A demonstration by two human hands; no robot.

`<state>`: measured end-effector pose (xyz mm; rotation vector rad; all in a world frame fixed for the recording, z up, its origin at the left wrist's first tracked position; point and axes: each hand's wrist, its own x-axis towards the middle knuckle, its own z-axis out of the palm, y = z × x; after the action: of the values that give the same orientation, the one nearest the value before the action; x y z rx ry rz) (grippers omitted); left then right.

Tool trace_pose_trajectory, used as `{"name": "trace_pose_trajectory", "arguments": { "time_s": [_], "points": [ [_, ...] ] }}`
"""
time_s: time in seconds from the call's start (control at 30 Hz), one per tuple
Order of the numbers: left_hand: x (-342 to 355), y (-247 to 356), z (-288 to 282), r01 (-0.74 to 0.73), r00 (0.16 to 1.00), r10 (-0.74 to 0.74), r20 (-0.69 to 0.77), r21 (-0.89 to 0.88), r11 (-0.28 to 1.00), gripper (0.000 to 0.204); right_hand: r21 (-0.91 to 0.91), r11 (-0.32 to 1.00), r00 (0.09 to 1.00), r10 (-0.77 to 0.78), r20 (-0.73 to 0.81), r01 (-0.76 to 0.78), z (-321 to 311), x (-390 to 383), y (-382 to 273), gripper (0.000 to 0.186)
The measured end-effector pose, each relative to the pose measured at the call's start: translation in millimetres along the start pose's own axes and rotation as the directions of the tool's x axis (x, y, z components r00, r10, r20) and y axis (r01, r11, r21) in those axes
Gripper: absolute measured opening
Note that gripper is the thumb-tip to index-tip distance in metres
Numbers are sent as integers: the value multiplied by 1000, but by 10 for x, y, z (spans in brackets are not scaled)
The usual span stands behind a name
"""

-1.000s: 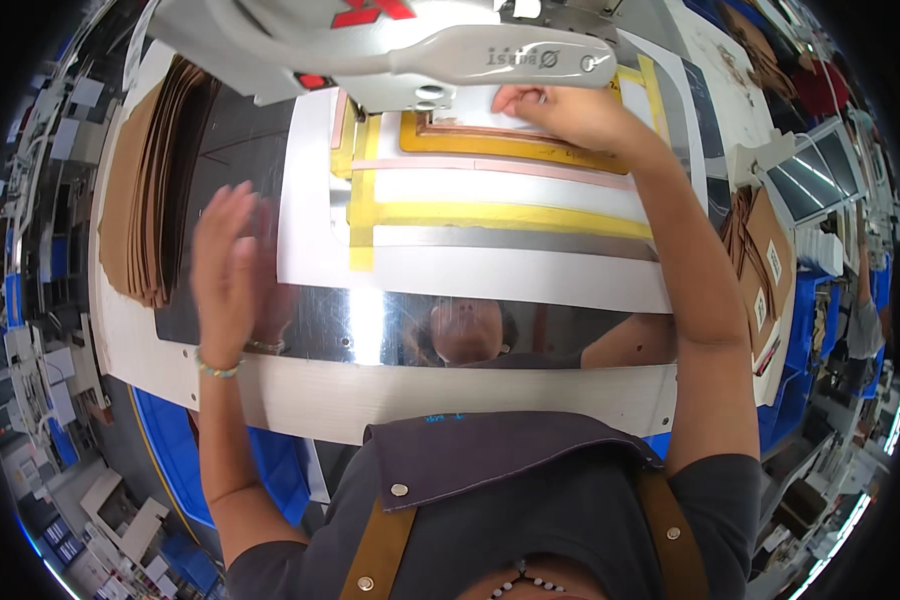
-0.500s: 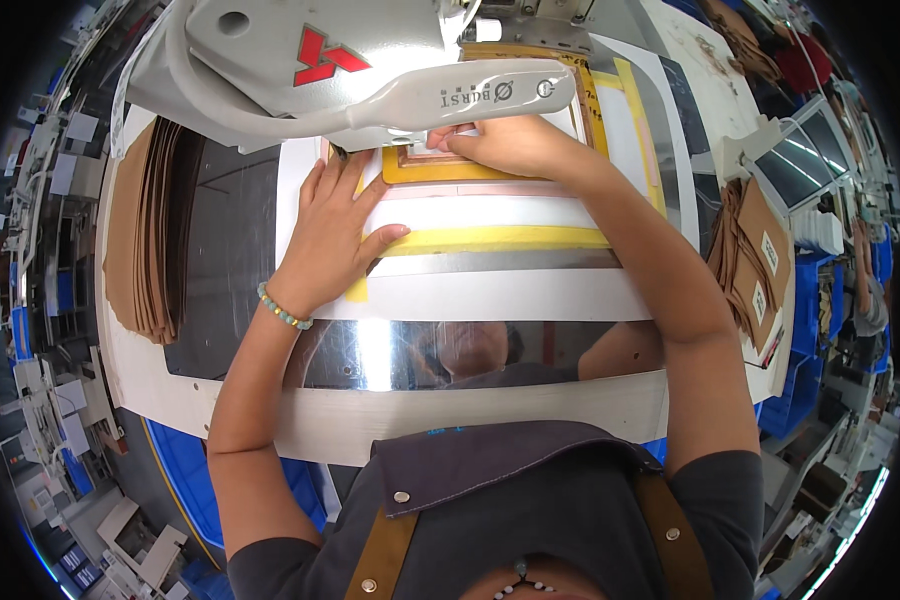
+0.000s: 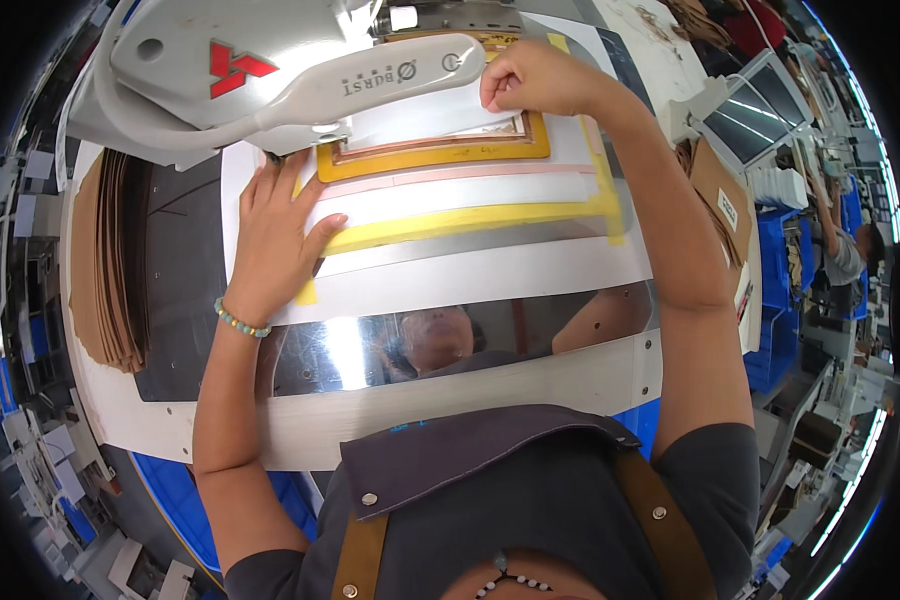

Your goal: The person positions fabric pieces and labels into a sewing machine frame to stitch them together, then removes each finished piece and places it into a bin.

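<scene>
My left hand (image 3: 276,235), with a beaded bracelet at its wrist, lies flat with fingers spread at the left side of a yellow frame (image 3: 450,158). Its fingertips reach under the edge of a pale sewing machine head (image 3: 180,70). Inside the frame is a white sheet (image 3: 425,118), partly covered by the machine's light grey arm-like lamp (image 3: 390,78). My right hand (image 3: 550,80) hovers over the frame's far right corner, fingers curled into a pinch. What sits between those fingertips, if anything, is hidden.
Brown flat pieces (image 3: 110,260) stand stacked at the left; more brown pieces (image 3: 725,205) lie at the right, near a tilted screen (image 3: 755,110). White board with yellow tape (image 3: 470,218) surrounds the frame. A shiny metal plate (image 3: 370,355) runs along the near table edge.
My right hand has moved right, from inside the frame to its far right corner, uncovering more of the white sheet. My left hand stays beside the frame. The whole view has shifted.
</scene>
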<state>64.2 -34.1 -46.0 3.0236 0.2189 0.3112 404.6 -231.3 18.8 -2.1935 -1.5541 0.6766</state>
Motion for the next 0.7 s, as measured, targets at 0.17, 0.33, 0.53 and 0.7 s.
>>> {"name": "trace_pose_trajectory", "arguments": {
  "time_s": [0.17,0.33,0.53,0.7],
  "points": [
    [-2,5,7,32,999,-33,20,9,999,62,-65,998,998,-3,68,7,82,-197,14,10],
    [-1,22,11,31,999,-32,27,21,999,62,-118,993,997,20,70,-11,101,-213,-25,10],
    [-27,12,38,28,1000,-28,3,13,1000,61,-298,952,973,134,187,-74,77,-220,-266,9],
    [-16,-30,64,20,1000,-20,0,11,1000,60,-576,817,999,-36,-32,11,429,-351,-73,16]
  ]
}}
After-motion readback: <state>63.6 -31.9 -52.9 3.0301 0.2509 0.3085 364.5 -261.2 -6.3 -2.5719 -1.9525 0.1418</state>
